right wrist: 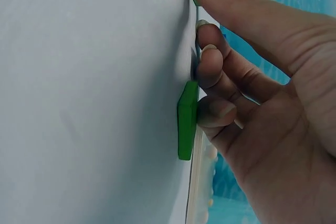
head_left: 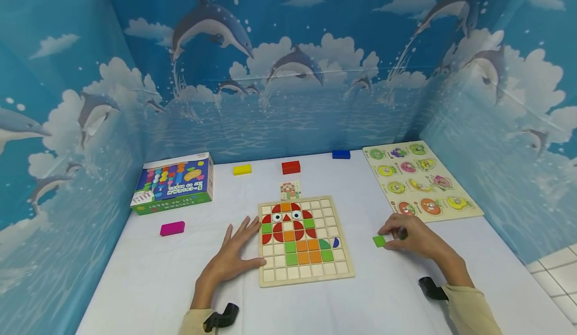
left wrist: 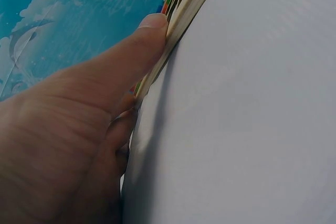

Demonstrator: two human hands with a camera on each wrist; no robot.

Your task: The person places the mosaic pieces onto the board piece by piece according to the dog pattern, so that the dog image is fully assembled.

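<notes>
A wooden grid board [head_left: 342, 264] lies in the middle of the table with a bird-like mosaic of red, orange and green pieces in its cells. My left hand [head_left: 234, 252] rests at the board's left edge, fingers spread and thumb [left wrist: 149, 35] touching the rim. To the right of the board, my right hand [head_left: 412, 236] pinches a small green square tile [head_left: 379, 241] between thumb and forefinger, low over the table. A green block [right wrist: 187, 121] sits beneath that hand, beside its curled smaller fingers. A blue half-round piece [head_left: 335, 243] occupies a cell near the board's right side.
Behind the board lies a small picture card [head_left: 290, 190]. Yellow [head_left: 242, 170], red [head_left: 290, 167] and blue [head_left: 341, 154] blocks line the back; a magenta block [head_left: 172, 228] is at left. A toy box [head_left: 173, 182] stands back left, a fruit puzzle board [head_left: 389, 170] back right.
</notes>
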